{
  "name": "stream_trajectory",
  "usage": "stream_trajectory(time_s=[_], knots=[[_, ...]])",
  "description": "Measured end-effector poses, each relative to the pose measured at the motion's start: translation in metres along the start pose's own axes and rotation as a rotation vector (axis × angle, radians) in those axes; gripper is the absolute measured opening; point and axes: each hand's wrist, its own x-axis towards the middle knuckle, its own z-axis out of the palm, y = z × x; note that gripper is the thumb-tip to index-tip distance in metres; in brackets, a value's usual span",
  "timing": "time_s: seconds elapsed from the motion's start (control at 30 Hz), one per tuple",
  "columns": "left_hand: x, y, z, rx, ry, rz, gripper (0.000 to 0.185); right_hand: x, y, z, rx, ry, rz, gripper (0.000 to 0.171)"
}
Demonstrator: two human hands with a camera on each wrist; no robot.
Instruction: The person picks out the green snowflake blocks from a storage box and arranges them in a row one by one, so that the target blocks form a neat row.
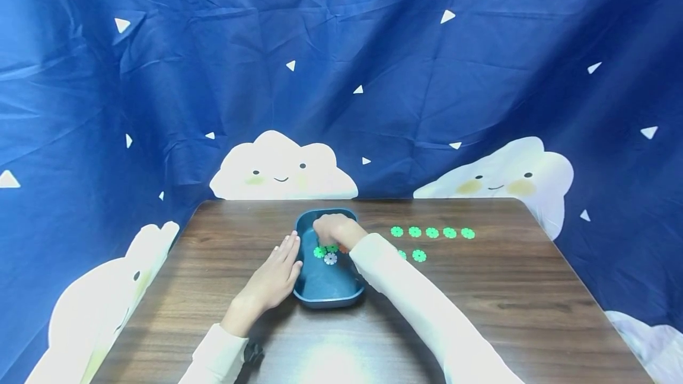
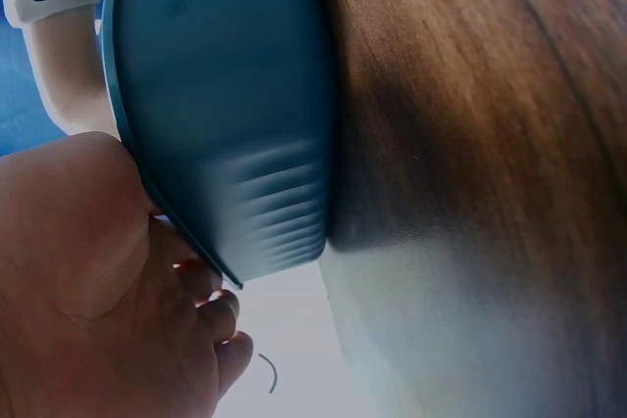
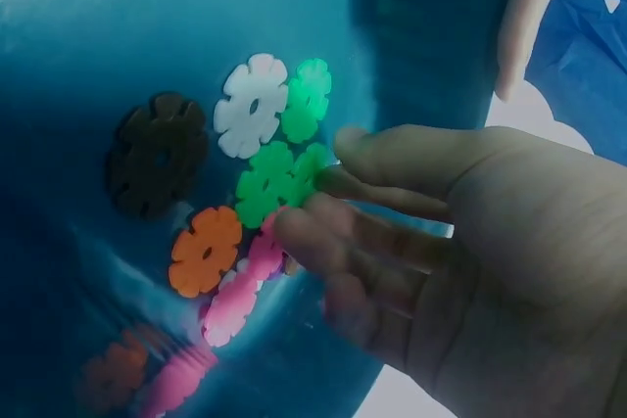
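Right hand (image 3: 470,242) is inside the blue tray (image 1: 325,292) at worktop centre, fingers (image 3: 392,159) loosely curled, closing on a green disc (image 3: 269,183). Left hand (image 1: 274,274) lies flat, fingers straight, against the tray's 9 o'clock wall. Advise pinching one disc only, by its edge.

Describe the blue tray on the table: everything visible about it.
The blue tray is a dark teal, rounded-rectangle dish, plastic by its look, with raised walls. It sits flat on the wooden table. The left hand rests against its left wall; the right hand reaches inside, where green, white, orange, pink and dark flower-shaped discs lie.
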Motion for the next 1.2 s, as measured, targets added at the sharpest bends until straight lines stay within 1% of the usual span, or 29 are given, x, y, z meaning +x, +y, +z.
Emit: stream_trajectory(time_s=[0.13, 0.3, 0.5, 0.57, 0.8, 0.87, 1.0, 1.07, 1.2], knots=[[0.0, -0.001, 0.001, -0.006, 0.01, 0.0, 0.057, 0.001, -0.003, 0.002, 0.015, 0.017, -0.016, 0.012], [-0.001, -0.001, 0.002, 0.002, 0.004, -0.003, 0.057, 0.003, -0.006, 0.005, 0.013, 0.035, -0.045, 0.022], [0.0, 0.001, 0.0, 0.004, -0.009, -0.018, 0.057, 0.01, -0.008, 0.008, -0.055, 0.059, -0.041, 0.028], [0.0, 0.001, -0.001, 0.008, -0.018, -0.026, 0.057, 0.011, -0.009, 0.009, -0.083, 0.07, -0.044, 0.028], [0.001, 0.004, -0.004, 0.004, -0.041, -0.038, 0.058, 0.013, -0.012, 0.011, -0.093, 0.127, -0.052, 0.022], [0.0, 0.003, -0.003, 0.001, -0.034, -0.033, 0.058, 0.015, -0.012, 0.013, -0.106, 0.141, -0.04, 0.027], [0.0, 0.002, -0.001, 0.001, -0.022, -0.015, 0.058, 0.017, -0.011, 0.015, -0.141, 0.151, 0.02, 0.039], [0.0, 0.001, -0.001, 0.002, -0.019, -0.01, 0.058, 0.018, -0.012, 0.015, -0.155, 0.151, 0.041, 0.038], [0.0, 0.0, 0.0, 0.001, -0.009, -0.003, 0.058, 0.019, -0.013, 0.015, -0.16, 0.152, 0.046, 0.029]])
